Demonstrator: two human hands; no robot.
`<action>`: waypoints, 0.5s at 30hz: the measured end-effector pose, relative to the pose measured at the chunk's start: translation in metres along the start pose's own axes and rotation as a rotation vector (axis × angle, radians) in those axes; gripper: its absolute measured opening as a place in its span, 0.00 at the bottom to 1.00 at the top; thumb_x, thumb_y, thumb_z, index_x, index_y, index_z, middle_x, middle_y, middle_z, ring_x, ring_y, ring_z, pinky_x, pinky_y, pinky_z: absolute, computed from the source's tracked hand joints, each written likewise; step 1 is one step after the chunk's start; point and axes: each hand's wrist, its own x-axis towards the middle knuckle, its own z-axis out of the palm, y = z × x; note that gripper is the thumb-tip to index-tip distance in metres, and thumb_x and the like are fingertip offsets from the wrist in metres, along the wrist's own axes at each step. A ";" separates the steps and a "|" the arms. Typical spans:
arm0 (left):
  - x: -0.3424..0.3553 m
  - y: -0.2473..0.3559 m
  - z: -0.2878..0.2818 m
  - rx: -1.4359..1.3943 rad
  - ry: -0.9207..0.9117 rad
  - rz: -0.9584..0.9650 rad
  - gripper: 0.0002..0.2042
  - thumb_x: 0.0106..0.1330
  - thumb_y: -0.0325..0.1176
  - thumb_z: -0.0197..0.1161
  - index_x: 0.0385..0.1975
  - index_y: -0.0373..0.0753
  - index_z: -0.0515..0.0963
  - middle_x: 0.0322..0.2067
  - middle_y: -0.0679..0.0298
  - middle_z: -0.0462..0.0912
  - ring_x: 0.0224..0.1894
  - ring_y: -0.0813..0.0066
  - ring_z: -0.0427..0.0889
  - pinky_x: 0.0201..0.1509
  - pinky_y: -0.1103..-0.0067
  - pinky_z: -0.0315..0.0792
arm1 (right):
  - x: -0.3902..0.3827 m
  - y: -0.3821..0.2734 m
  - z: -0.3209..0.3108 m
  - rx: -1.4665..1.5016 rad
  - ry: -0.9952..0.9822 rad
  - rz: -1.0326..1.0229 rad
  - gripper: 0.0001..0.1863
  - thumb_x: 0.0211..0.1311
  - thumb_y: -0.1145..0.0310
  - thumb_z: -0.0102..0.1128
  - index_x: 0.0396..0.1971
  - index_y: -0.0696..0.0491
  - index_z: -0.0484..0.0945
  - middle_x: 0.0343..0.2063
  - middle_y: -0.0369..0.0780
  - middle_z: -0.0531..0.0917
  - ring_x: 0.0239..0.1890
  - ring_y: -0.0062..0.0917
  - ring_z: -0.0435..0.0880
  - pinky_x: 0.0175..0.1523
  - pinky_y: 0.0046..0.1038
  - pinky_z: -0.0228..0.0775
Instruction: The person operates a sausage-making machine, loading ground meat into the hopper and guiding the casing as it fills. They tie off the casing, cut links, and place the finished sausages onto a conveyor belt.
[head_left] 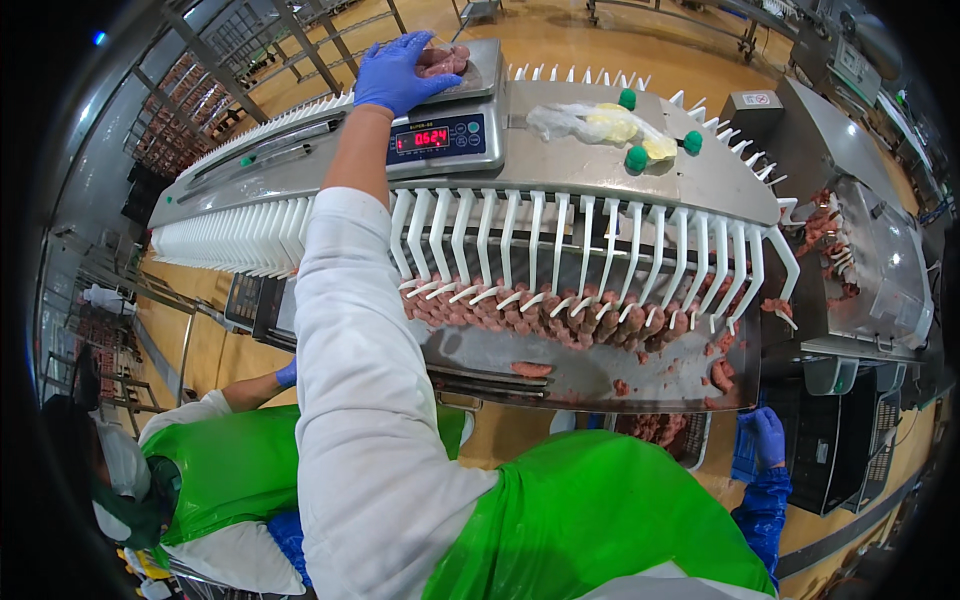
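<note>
Yellow factory floor spreads beyond a long steel machine set with rows of white plastic prongs, and metal racks stand along the far left wall. My left hand, in a blue glove, reaches far forward onto the pan of a digital scale that sits on top of the machine. Its grip is spread open, fingers resting over the tray of pink sausages on the pan; I cannot tell whether the fingers close on anything. These sausages look raw, pale pink and smooth, a few short pieces lying side by side under clear film. The scale's red display glows just below them. More raw sausages hang in a crowded row under the prongs, darker pink and lumpy, with loose pieces dropped on the steel chute beneath. My right hand, gloved in blue too, sits low at the right, its grip curled on the edge of a blue crate. A crumpled clear glove lies on the machine's top. Another person in a green apron stands at my left.
</note>
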 end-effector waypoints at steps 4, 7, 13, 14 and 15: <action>-0.012 0.004 -0.021 -0.097 0.103 -0.044 0.36 0.56 0.62 0.64 0.58 0.43 0.73 0.56 0.58 0.77 0.59 0.59 0.75 0.66 0.66 0.63 | -0.001 -0.001 0.005 0.064 0.030 0.030 0.09 0.71 0.66 0.51 0.34 0.54 0.75 0.28 0.36 0.81 0.35 0.20 0.81 0.46 0.25 0.73; -0.027 0.000 -0.033 -0.206 0.218 -0.085 0.30 0.59 0.59 0.62 0.53 0.41 0.77 0.52 0.58 0.80 0.53 0.56 0.79 0.59 0.66 0.69 | 0.010 0.006 0.004 0.086 -0.027 0.011 0.09 0.71 0.66 0.51 0.33 0.55 0.74 0.28 0.36 0.81 0.35 0.20 0.81 0.46 0.26 0.73; -0.043 -0.008 -0.032 -0.225 -0.008 -0.280 0.22 0.62 0.56 0.60 0.41 0.43 0.83 0.41 0.53 0.83 0.44 0.56 0.82 0.49 0.66 0.75 | 0.034 -0.006 0.022 0.052 -0.162 -0.013 0.06 0.69 0.68 0.53 0.35 0.54 0.72 0.29 0.38 0.81 0.33 0.21 0.81 0.44 0.24 0.74; -0.041 -0.012 -0.034 -0.146 -0.119 -0.366 0.23 0.62 0.57 0.60 0.41 0.43 0.83 0.43 0.54 0.83 0.46 0.56 0.82 0.51 0.66 0.75 | 0.038 -0.008 0.023 0.022 -0.197 -0.022 0.06 0.69 0.68 0.53 0.35 0.54 0.72 0.29 0.38 0.81 0.33 0.21 0.81 0.43 0.23 0.74; -0.032 -0.007 -0.042 -0.075 -0.234 -0.445 0.24 0.61 0.58 0.59 0.42 0.43 0.83 0.45 0.54 0.83 0.48 0.56 0.81 0.52 0.65 0.74 | 0.038 -0.013 0.027 0.016 -0.193 -0.015 0.06 0.69 0.68 0.53 0.35 0.54 0.72 0.29 0.38 0.81 0.33 0.21 0.81 0.43 0.23 0.74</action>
